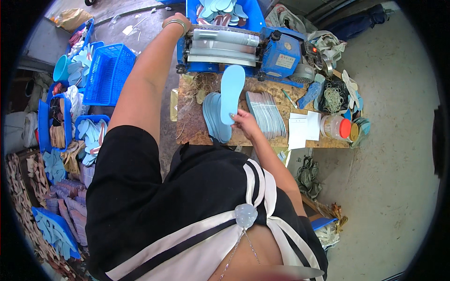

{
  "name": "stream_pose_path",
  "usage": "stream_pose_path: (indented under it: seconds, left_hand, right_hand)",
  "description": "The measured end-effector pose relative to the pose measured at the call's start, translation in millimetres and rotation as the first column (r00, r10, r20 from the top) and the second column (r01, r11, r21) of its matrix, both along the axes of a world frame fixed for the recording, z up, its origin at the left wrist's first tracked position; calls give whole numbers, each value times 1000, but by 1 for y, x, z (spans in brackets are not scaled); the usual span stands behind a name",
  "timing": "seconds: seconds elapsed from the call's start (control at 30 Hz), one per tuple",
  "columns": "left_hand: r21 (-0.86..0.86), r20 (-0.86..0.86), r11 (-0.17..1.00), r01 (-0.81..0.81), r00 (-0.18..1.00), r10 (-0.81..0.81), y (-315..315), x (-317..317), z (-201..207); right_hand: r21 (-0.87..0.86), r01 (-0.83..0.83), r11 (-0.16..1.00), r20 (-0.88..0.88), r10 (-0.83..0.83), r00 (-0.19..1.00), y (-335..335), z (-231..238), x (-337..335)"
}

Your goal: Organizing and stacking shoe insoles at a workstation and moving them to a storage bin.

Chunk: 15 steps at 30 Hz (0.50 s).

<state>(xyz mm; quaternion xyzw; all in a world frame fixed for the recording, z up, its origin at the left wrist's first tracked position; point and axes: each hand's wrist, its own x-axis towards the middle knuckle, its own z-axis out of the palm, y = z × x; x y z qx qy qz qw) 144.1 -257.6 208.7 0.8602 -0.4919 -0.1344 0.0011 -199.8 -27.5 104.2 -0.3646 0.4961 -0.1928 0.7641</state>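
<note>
A light blue insole (232, 91) is pinched at its heel end in my right hand (246, 122), with its toe end pointing at the roller machine (222, 48). That machine has pale rollers and a blue motor housing (281, 54). My left arm stretches forward, and my left hand (176, 19) is at the machine's far left corner; its fingers are mostly hidden. Below the held insole, a fanned stack of blue insoles (213, 119) lies on the wooden bench (187, 131). To its right is a row of insoles on edge (266, 114).
Behind the rollers, a blue bin (255, 16) holds blue and brown pieces. White papers (303, 127) and a red-lidded jar (335, 127) sit on the bench's right side. On the left stand a blue crate (108, 75) and several bins of insoles. Coiled string (333, 99) lies near the right edge.
</note>
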Motion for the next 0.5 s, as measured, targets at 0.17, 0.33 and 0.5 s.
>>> stream_pose_path:
  seconds: [0.17,0.33,0.5]
  left_hand:
    - [33,-4,999,-22,1000,22,-1,4,2]
    - [78,49,992,96,994,-100,6,-10,19]
    - [69,-19,998,8,1000,-7,4,-2,12]
  right_hand:
    - [25,3,1000,21,-4,1000,-59,17,34]
    - [35,-4,999,94,1,996,-110,3,52]
    - [14,157,988,241,-156,958,-114,-5,53]
